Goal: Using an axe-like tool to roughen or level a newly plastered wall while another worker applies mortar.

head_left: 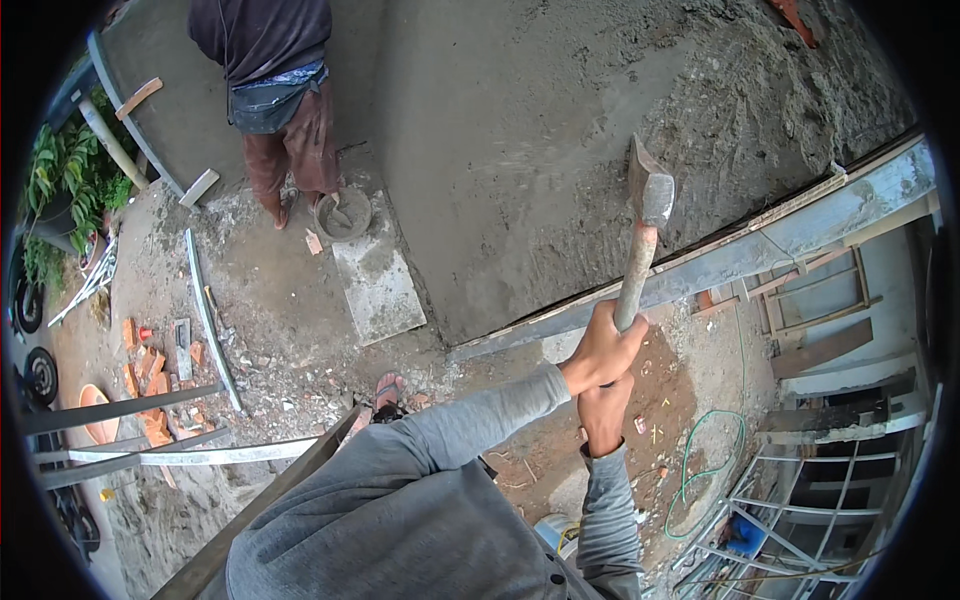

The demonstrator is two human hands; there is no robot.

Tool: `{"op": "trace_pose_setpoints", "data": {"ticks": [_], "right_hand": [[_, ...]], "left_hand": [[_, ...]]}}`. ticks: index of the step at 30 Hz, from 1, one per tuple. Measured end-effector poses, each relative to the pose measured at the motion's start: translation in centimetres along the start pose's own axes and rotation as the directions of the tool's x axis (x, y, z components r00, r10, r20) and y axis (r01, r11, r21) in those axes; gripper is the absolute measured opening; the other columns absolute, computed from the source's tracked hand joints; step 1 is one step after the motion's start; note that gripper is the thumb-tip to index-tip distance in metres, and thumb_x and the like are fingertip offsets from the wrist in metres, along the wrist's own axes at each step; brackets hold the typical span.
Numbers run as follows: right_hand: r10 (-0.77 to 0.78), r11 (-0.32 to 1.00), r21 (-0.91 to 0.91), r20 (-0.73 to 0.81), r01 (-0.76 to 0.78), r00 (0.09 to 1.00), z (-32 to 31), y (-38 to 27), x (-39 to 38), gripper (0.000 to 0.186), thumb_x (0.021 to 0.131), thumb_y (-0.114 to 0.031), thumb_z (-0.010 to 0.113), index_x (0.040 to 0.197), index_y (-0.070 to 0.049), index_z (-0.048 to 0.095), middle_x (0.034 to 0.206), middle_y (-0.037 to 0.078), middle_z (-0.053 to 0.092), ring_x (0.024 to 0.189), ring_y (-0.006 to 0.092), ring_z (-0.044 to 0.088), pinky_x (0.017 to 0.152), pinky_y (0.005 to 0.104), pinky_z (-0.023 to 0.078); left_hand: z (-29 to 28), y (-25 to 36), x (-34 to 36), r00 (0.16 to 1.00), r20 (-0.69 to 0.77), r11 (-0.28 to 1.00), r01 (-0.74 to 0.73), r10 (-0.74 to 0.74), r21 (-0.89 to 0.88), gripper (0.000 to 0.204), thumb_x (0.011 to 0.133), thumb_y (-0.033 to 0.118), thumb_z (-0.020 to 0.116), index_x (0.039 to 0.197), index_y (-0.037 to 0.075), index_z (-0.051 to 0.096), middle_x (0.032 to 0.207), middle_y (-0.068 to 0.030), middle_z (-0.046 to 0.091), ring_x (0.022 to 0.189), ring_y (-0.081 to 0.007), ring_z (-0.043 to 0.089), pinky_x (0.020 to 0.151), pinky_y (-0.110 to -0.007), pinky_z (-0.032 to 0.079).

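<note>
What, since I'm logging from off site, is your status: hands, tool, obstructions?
Left hand and right hand closed on hoe. Hoe head over wet concrete, contact unclear. Grey edge beam below hoe; co-worker off left.

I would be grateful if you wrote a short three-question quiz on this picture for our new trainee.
1. Which hand grips the hoe nearer to its metal head?
2. True or false: a round tub stands beside the co-worker.
3. Fill in the missing word: in the picture, the orange bricks lie to the ____ of the hoe.

Key:
1. The left hand; the right hand is farther from it.
2. True.
3. Left.
</note>
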State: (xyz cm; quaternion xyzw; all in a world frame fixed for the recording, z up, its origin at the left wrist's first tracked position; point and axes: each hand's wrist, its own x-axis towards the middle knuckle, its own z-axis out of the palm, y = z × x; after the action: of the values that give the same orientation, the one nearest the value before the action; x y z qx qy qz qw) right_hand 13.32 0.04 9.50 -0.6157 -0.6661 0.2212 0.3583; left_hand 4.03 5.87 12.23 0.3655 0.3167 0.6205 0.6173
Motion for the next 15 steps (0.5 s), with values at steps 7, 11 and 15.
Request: {"op": "trace_pose_setpoints", "data": {"ticks": [7,11,15], "right_hand": [[-0.073,0.987,-0.156,-0.244,0.035,0.967,-1.1,-3.0,-1.7,0.036,0.081,-0.021,0.07,0.106,0.005,0.061,0.092,0.011,0.068,0.083,0.0212,0.064,0.074,0.0332,0.05],[-0.341,0.938,-0.193,-0.382,0.287,0.859,0.4,6.0,-1.6,0.034,0.081,-0.019,0.07,0.103,0.005,0.061,0.091,0.011,0.068,0.082,0.0215,0.063,0.073,0.0336,0.05],[0.143,0.99,0.001,0.087,-0.144,0.986,-0.3,-1.1,-0.5,0.029,0.08,-0.014,0.068,0.1,0.007,0.061,0.091,0.011,0.068,0.08,0.0224,0.063,0.07,0.0335,0.05]], "left_hand": [[2.4,5.8,-2.9,0.905,0.234,0.935,-0.34,0.354,-0.098,0.014,0.079,0.009,0.058,0.072,0.0,0.049,0.054,-0.0057,0.045,0.05,-0.0125,0.048,0.047,-0.034,0.035],[1.6,3.0,-2.0,0.927,0.182,0.944,-0.331,0.327,-0.012,0.015,0.08,0.01,0.057,0.07,0.001,0.05,0.052,-0.0048,0.047,0.048,-0.0125,0.047,0.045,-0.035,0.033],[0.4,1.2,-0.5,1.0,0.01,1.0,-0.019,0.018,0.017,0.026,0.085,0.013,0.055,0.066,0.003,0.042,0.055,0.0019,0.04,0.05,-0.0071,0.037,0.044,-0.032,0.029]]}}
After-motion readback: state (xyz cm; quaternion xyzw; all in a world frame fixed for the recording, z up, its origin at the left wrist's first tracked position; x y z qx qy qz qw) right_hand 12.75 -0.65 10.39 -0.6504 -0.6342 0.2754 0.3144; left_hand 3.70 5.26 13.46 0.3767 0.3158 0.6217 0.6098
